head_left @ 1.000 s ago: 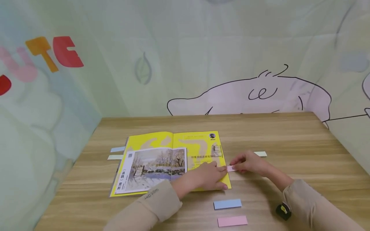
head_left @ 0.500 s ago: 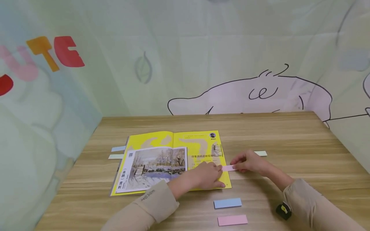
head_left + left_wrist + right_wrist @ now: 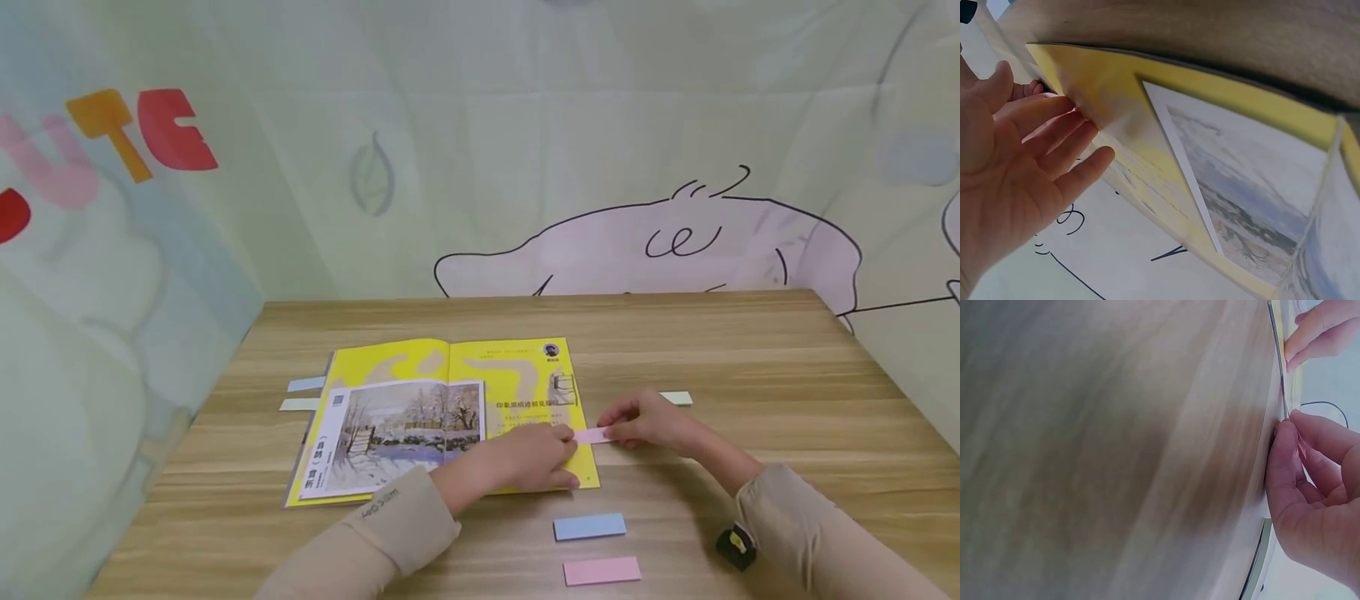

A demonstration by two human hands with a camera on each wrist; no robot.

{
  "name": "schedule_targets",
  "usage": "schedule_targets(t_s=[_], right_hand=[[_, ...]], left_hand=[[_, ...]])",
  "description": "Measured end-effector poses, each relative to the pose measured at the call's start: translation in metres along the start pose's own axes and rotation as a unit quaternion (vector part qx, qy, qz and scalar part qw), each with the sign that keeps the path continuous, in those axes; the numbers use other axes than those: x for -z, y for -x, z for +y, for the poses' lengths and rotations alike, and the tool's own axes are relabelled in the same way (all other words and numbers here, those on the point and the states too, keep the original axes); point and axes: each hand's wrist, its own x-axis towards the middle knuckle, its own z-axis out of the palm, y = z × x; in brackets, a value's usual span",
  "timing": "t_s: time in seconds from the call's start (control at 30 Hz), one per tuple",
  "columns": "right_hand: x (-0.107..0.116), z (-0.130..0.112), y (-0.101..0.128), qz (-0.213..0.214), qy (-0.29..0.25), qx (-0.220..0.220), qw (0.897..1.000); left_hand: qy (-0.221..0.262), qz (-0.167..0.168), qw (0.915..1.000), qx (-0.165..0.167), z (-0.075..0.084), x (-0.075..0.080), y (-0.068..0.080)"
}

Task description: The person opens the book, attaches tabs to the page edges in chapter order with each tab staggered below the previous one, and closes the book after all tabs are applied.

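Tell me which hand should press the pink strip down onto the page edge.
Probably the left hand: it lies flat on the yellow book with fingertips at the pink strip. The right hand already pinches that strip's outer end, keeping it placed.

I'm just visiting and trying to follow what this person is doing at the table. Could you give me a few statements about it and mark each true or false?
1. The right hand pinches a pink paper strip at the book's right edge. True.
2. The book is closed. False: it lies open, showing yellow pages and a snowy picture.
3. The left hand rests flat on the right-hand page. True.
4. A blue strip and a pink strip lie on the table in front of the book. True.
5. The left hand holds a pen. False: it holds nothing.
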Motion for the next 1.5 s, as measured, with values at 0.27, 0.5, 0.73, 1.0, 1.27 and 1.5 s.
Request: schedule_targets(t_s=[0.27, 0.5, 0.73, 1.0, 1.27, 1.5], right_hand=[[0.002, 0.001, 0.002, 0.005, 0.003, -0.011, 1.000], [0.004, -0.006, 0.000, 0.039, 0.044, -0.028, 0.998], [0.011, -0.023, -0.010, 0.060, 0.100, -0.033, 0.993], [-0.011, -0.040, -0.033, 0.073, 0.148, -0.019, 0.986], [-0.051, -0.060, -0.048, 0.028, 0.135, 0.022, 0.990], [-0.090, -0.075, -0.061, -0.050, 0.000, 0.048, 0.998]], left_hand=[[0.033, -0.022, 0.9991, -0.012, -0.007, -0.004, 0.005], [0.152, 0.036, 0.9877, 0.007, -0.039, -0.001, 0.030], [0.243, 0.173, 0.9460, 0.126, -0.085, -0.003, 0.105], [0.232, 0.266, 0.8819, 0.313, -0.122, -0.030, 0.201], [0.286, 0.218, 0.8343, 0.418, -0.135, -0.048, 0.242], [0.448, 0.180, 0.7693, 0.419, -0.139, -0.059, 0.244]])
